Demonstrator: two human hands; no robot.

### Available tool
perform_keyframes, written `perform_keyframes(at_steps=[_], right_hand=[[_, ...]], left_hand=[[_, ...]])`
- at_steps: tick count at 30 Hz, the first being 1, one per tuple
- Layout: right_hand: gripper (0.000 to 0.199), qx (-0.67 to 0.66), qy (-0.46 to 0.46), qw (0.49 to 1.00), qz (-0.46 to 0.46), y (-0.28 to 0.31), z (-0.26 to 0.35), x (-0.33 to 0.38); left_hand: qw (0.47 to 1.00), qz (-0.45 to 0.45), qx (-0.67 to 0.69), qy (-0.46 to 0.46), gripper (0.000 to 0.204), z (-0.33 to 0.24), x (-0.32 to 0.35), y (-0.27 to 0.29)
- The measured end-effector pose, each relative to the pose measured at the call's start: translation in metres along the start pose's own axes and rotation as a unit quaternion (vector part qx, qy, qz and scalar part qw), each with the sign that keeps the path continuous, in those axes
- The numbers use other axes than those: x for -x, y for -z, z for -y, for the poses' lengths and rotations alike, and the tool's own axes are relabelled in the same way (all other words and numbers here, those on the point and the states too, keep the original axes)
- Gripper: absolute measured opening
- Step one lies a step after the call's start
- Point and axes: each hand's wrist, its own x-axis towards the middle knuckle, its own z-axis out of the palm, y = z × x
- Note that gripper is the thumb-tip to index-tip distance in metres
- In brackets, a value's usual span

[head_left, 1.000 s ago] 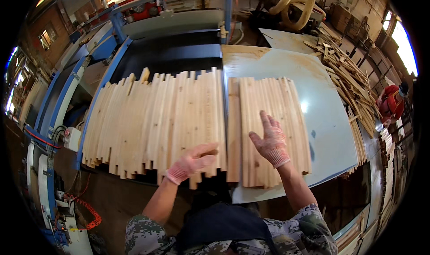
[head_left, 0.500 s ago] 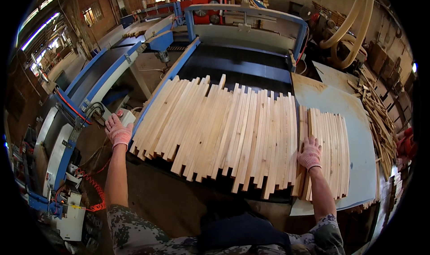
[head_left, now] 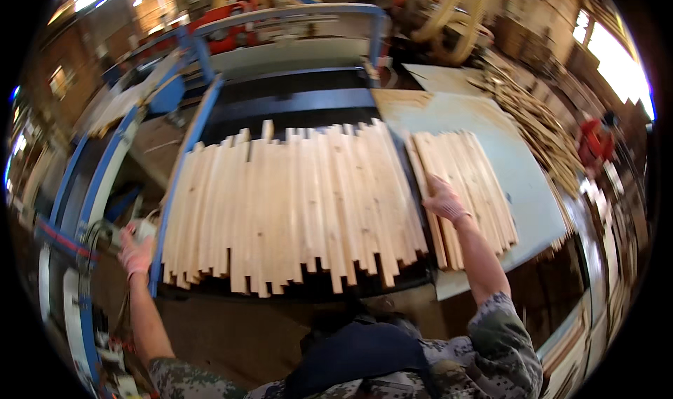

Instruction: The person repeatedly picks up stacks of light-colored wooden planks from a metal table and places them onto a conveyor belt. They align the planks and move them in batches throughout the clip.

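Head view shows your two arms reaching forward and apart from the lower edge, both hands gloved. Your left hand (head_left: 135, 252) stands out past the blue side rail (head_left: 191, 136), fingers pointing up and thumb apart, beside one pale box (head_left: 145, 228); its grip looks open, though blur hides whether it touches the box. Your right arm slants up and inward, and your right hand (head_left: 446, 201) lies palm down at the left edge of the small batch (head_left: 477, 192). You cannot tell from here whether that grip is closed on a strip or only resting.

You have two batches of wood strips: the large batch (head_left: 280, 210) lies side by side on the one black belt (head_left: 315, 117), its near ends uneven, and the small batch lies on the pale table (head_left: 540, 210) to its right. Strips in each are too tightly packed and blurred to count. One person (head_left: 594, 145) in red is at far right, near one scrap pile (head_left: 529, 115).
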Motion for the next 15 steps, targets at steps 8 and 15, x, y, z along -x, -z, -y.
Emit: perform_keyframes(at_steps=[8, 15], right_hand=[[0.058, -0.041, 0.020, 0.989, -0.141, -0.018, -0.025, 0.051], [0.057, 0.038, 0.005, 0.990, -0.138, -0.024, -0.020, 0.063]], left_hand=[[0.992, -0.072, 0.099, -0.013, 0.098, 0.051, -0.014, -0.017], [0.842, -0.010, 0.523, -0.130, 0.056, -0.039, 0.109, -0.055]])
